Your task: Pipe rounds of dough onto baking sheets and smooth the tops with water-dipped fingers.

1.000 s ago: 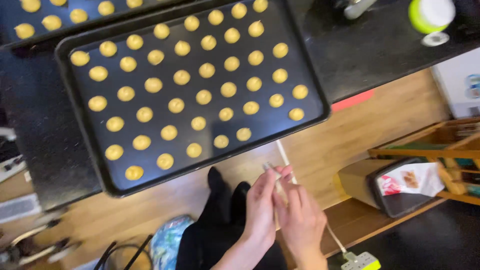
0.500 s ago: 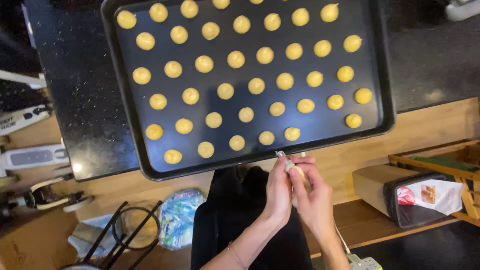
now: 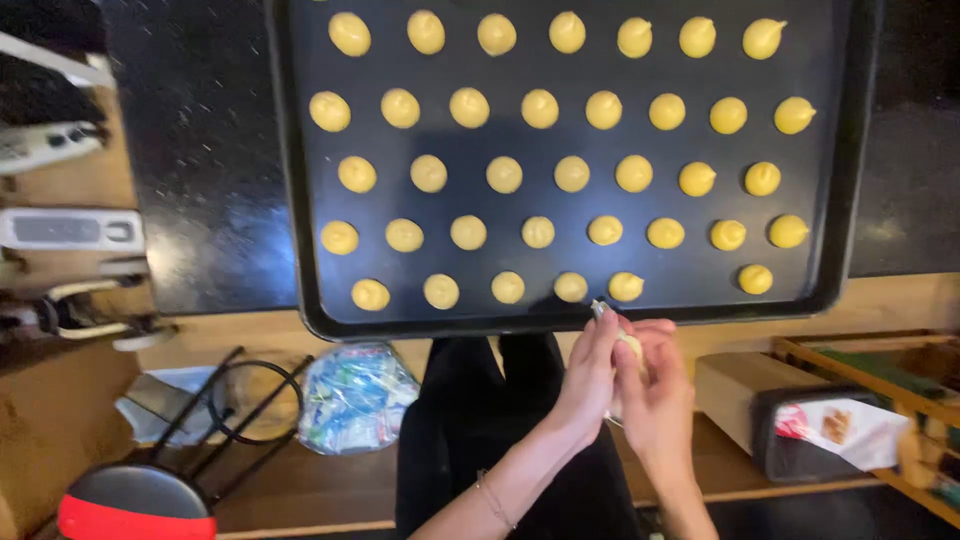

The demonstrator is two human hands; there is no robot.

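A dark baking tray [image 3: 300, 200] on a black counter holds several rows of small round yellow dough mounds [image 3: 571, 174]. My left hand [image 3: 585, 380] and my right hand [image 3: 658, 395] are pressed together around a cream-coloured piping bag [image 3: 631, 346]. Its metal tip [image 3: 599, 308] sits at the tray's near rim, just below a mound [image 3: 626, 287] in the front row. To the right of that mound the front row has a gap, then one more mound [image 3: 755, 279]. My dark trousers show below the hands.
The black counter [image 3: 200, 200] ends at a wooden edge. On the floor side are a stool with a red and black seat [image 3: 130, 505], a wire stand [image 3: 250, 400], a plastic bag [image 3: 355, 395], a box with a packet [image 3: 800, 425] and a wooden rack [image 3: 880, 360]. White devices [image 3: 70, 230] lie left.
The view has shifted and closed in on the tray. My hands with the piping bag have risen from below the counter edge to the tray's near rim.
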